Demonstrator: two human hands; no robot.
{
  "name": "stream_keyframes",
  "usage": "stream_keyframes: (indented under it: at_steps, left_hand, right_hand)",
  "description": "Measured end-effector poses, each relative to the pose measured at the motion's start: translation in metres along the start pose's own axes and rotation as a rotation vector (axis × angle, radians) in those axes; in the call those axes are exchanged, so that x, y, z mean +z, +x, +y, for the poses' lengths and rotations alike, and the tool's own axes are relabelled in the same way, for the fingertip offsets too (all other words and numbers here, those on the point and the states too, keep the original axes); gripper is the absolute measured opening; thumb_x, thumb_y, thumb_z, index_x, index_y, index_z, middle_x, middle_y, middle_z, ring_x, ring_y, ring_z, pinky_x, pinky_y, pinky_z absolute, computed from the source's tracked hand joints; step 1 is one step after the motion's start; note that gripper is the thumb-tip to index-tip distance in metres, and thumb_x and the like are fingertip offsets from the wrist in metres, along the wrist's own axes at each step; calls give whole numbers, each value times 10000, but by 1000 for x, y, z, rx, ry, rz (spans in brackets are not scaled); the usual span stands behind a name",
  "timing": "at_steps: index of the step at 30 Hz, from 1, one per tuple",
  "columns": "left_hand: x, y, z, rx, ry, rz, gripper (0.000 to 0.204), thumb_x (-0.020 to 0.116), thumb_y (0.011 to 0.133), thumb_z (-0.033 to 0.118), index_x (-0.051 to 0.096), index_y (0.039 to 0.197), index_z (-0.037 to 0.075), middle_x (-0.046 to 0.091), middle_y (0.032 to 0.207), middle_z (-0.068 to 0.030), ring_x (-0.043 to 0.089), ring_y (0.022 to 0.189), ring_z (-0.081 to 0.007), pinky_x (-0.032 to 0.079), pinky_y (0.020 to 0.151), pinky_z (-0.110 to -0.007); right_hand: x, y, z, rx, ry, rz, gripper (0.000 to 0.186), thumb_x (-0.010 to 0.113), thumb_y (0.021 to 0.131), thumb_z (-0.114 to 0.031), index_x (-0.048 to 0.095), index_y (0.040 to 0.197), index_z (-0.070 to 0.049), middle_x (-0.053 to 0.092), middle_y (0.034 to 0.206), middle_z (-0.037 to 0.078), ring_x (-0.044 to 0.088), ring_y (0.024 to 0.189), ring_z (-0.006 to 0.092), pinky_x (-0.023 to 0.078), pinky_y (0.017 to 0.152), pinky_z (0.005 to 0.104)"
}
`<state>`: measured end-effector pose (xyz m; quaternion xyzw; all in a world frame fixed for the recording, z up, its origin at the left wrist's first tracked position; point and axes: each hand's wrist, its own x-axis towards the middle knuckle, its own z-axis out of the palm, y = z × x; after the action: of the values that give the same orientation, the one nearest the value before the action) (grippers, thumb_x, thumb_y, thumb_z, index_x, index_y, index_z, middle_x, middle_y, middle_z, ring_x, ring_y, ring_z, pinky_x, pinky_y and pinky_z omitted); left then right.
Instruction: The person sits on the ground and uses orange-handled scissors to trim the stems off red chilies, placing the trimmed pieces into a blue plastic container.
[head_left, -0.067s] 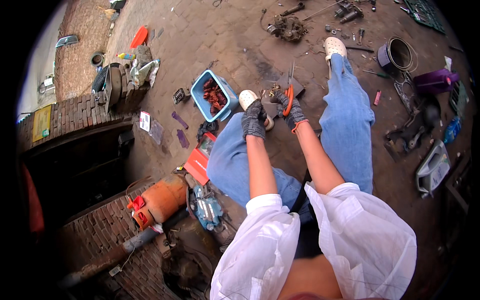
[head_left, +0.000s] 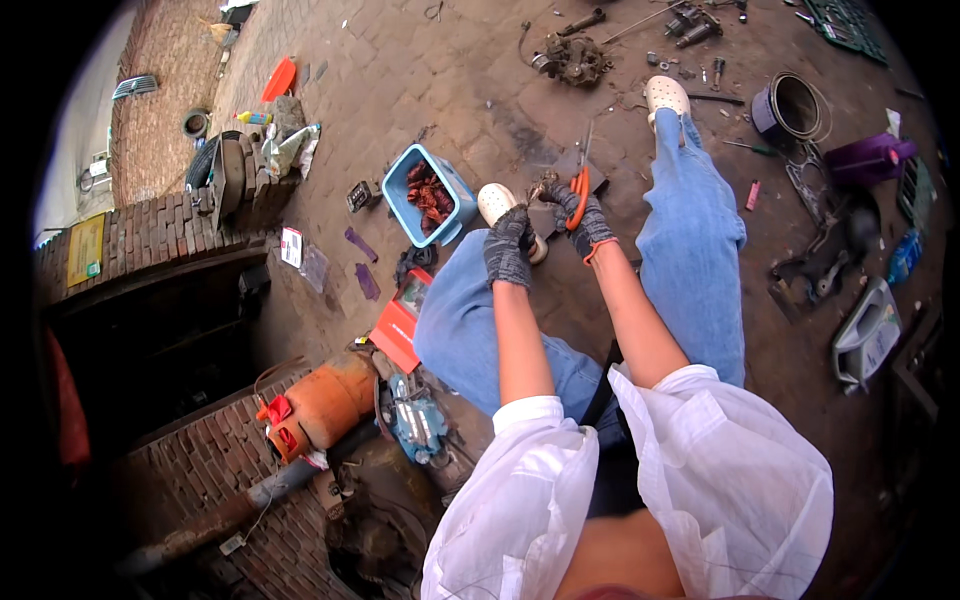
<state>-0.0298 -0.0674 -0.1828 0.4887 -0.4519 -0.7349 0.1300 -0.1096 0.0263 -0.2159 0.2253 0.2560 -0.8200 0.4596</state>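
Head view: an orange-handled tool (head_left: 578, 197) sits between the pale shoes (head_left: 666, 95), blades pointing away, the gloved right hand (head_left: 590, 230) curled around its handles. The right forearm (head_left: 637, 312) slants inward; the left forearm (head_left: 521, 340) runs nearly straight to the gloved left hand (head_left: 508, 250), fingertips hidden, grip impossible to tell. A brownish piece (head_left: 543, 187) between them is too small to identify.
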Motion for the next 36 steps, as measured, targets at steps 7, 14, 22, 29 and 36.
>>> stream_keyframes:
  at_steps: [7, 14, 22, 29, 36]
  left_hand:
    - [2, -16, 1, 580, 477, -150, 183, 598, 727, 102, 603, 896, 29, 527, 642, 16, 430, 488, -64, 346, 438, -194]
    - [-4, -11, -4, 391, 419, -148, 87, 600, 722, 105, 589, 766, 31, 533, 639, -9, 447, 494, -81, 366, 447, -207]
    - [1, 13, -17, -133, 216, 121, 116, 604, 710, 157, 525, 662, 87, 479, 541, -6, 428, 434, -111, 341, 389, -228]
    - [11, 4, -12, 55, 510, 334, 152, 642, 678, 191, 589, 660, 49, 517, 558, -9, 435, 465, -90, 346, 426, -236]
    - [6, 1, -7, 293, 446, 246, 244, 611, 693, 242, 620, 763, 8, 573, 652, -46, 500, 574, -119, 396, 534, -250]
  right_hand:
    - [1, -5, -3, -31, -19, 3, 182, 500, 784, -275, 529, 796, -96, 535, 641, 14, 468, 472, 109, 362, 386, 219]
    - [4, -3, -2, -54, -20, -13, 158, 515, 773, -248, 534, 781, -91, 534, 629, 12, 466, 462, 109, 355, 380, 220]
    - [5, -6, 3, -54, -31, -7, 131, 532, 761, -216, 539, 764, -86, 534, 614, 11, 464, 451, 109, 347, 373, 221]
    - [1, -4, 6, -62, -37, 35, 107, 547, 751, -189, 544, 750, -81, 533, 602, 9, 461, 441, 109, 340, 367, 222]
    - [2, -6, 8, -63, -53, 63, 86, 562, 740, -161, 549, 735, -77, 532, 589, 7, 459, 432, 109, 333, 360, 223]
